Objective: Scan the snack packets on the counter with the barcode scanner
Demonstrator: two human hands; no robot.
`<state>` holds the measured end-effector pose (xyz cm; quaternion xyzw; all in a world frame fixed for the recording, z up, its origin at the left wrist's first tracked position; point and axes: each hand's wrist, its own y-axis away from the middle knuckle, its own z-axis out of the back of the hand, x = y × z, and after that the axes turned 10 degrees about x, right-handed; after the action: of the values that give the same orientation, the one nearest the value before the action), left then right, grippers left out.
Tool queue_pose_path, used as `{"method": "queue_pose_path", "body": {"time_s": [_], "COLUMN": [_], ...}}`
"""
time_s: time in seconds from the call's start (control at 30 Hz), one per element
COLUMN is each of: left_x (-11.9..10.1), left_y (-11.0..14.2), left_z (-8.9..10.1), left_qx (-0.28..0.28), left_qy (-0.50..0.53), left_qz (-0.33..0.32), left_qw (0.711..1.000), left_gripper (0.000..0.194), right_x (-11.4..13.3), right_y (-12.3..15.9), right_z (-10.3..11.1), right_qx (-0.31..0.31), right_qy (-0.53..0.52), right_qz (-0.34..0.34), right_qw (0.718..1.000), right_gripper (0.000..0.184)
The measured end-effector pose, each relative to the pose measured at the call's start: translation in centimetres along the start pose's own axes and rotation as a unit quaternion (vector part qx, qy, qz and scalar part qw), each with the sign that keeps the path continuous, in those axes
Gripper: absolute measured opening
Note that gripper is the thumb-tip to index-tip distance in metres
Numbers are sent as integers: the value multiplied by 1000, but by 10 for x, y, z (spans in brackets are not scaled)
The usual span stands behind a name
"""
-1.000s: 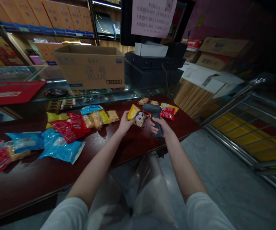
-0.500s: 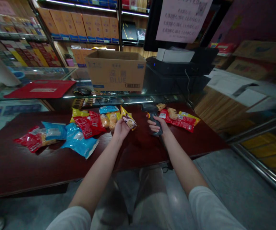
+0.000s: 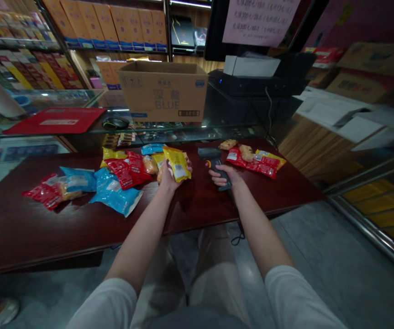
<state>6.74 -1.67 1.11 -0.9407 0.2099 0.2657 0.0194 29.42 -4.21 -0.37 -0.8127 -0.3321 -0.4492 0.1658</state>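
Note:
My left hand (image 3: 170,177) is closed around a yellow snack bag (image 3: 177,164), whose pale label faces up and toward me. In my right hand (image 3: 227,177) is a dark barcode scanner (image 3: 213,163), its head pointing left toward the yellow bag. Left of my left hand lie several snack packets: a red bag (image 3: 130,170), a large blue bag (image 3: 116,191), a smaller blue bag (image 3: 79,178) and another red bag (image 3: 48,192). Beyond the scanner, to the right, a red packet (image 3: 264,168) lies with a bread-like snack (image 3: 246,153) on it.
An open cardboard box (image 3: 164,93) stands on the glass counter behind the dark red desk (image 3: 190,214). A computer mouse (image 3: 115,123) and a red mat (image 3: 58,120) are left of it. A black printer (image 3: 254,87) sits to the right, with white boxes (image 3: 357,132) farther right.
My left hand has turned the yellow snack bag, so its labelled side now shows. My right hand still holds the scanner in nearly the same place. The camera view has tilted slightly downward.

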Motion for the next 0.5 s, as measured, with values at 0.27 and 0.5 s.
{"method": "queue_pose_path", "body": {"time_s": [0.27, 0.5], "left_x": [4, -2], "left_y": [-14, -36], "left_z": [7, 9], "left_qx": [-32, -39], "left_qy": [-15, -17], "left_qz": [13, -23], "left_qw": [999, 999], "left_gripper": [43, 45], "right_x": [-2, -3], "right_y": [0, 10], "right_z": [-5, -9], "right_qx": [56, 45], "right_qy": [13, 28], "right_qz": [2, -16], "right_qw": [998, 998], "right_gripper": [32, 34]}}
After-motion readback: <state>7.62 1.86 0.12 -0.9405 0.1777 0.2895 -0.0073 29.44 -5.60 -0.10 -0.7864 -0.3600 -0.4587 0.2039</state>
